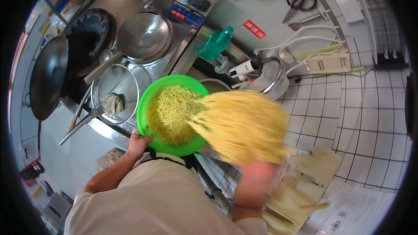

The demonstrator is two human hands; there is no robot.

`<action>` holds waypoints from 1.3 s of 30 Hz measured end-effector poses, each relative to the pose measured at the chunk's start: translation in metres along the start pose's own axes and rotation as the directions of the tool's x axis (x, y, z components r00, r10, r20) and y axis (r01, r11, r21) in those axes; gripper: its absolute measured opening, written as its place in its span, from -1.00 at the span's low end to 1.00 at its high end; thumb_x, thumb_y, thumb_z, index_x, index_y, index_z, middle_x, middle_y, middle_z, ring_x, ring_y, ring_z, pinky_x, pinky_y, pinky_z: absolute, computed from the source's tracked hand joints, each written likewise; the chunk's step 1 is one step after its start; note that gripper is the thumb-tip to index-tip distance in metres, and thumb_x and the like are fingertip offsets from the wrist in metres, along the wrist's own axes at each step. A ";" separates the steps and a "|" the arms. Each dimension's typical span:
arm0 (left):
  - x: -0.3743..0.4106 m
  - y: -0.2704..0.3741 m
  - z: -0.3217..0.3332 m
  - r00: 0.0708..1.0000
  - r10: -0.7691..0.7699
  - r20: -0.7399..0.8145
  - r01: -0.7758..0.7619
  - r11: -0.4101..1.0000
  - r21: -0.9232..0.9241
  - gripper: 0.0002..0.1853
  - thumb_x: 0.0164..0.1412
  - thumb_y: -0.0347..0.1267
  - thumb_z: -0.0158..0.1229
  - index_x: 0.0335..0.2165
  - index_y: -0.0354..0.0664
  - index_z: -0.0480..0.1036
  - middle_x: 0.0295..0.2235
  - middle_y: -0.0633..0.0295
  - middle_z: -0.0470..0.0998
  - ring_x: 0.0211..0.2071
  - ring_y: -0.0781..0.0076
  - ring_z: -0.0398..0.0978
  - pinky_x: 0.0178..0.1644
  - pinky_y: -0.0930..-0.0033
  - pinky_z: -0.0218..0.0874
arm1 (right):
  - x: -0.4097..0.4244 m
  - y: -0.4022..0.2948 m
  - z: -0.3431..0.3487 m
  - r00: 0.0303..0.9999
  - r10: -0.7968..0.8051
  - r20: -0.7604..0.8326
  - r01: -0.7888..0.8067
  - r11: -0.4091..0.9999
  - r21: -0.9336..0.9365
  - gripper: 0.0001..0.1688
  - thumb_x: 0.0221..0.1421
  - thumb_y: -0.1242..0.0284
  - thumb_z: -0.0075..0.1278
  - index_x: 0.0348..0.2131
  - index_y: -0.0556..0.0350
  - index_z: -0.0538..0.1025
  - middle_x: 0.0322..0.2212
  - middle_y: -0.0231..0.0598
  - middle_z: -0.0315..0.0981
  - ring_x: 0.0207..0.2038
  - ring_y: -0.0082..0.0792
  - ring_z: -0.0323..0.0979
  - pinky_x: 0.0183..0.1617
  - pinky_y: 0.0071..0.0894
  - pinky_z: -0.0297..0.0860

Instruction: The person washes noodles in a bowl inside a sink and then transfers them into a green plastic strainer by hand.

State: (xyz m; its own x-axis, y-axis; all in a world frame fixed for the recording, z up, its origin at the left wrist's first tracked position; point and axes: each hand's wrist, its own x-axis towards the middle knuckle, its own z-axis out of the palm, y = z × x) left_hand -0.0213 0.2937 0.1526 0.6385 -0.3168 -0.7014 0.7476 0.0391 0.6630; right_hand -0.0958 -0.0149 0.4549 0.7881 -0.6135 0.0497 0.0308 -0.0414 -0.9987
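My left hand (137, 146) grips the near-left rim of a bright green plastic basin (183, 150), its thumb over the edge. Thin yellow noodles (171, 114) lie heaped inside. To the right of the basin, my right hand (258, 173) holds up a large bunch of yellow noodles (241, 124). Motion blurs this bunch, and it covers most of the fingers. Its far ends taper down to the heap in the basin.
Left of the basin lies a wire-mesh strainer (112, 68) with a grey cloth (112, 103) in it. Behind stands a perforated steel ladle (143, 34) near a black wok (49, 78). A steel pot (214, 86) and a green spray bottle (215, 40) are beyond the basin.
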 end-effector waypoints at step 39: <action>-0.011 -0.004 0.021 0.979 -0.004 -0.203 0.004 1.000 -0.001 -0.41 -0.06 -0.68 -0.06 0.03 -0.33 0.44 -0.07 0.06 0.58 -0.08 0.10 0.59 0.01 0.12 0.48 | 0.116 0.499 -0.097 0.826 0.556 0.094 -0.157 0.387 -0.908 0.10 -0.12 -0.05 0.33 0.34 -0.34 0.23 0.41 0.18 -0.17 0.38 0.40 -0.09 0.36 0.49 -0.02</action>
State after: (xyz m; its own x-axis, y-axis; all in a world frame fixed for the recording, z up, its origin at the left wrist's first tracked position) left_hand -0.0348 0.2772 0.1627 0.6592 -0.1182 -0.7426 0.7504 0.0384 0.6599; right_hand -0.0491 -0.1833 -0.0367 0.7259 -0.4556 -0.5152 -0.6704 -0.6360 -0.3822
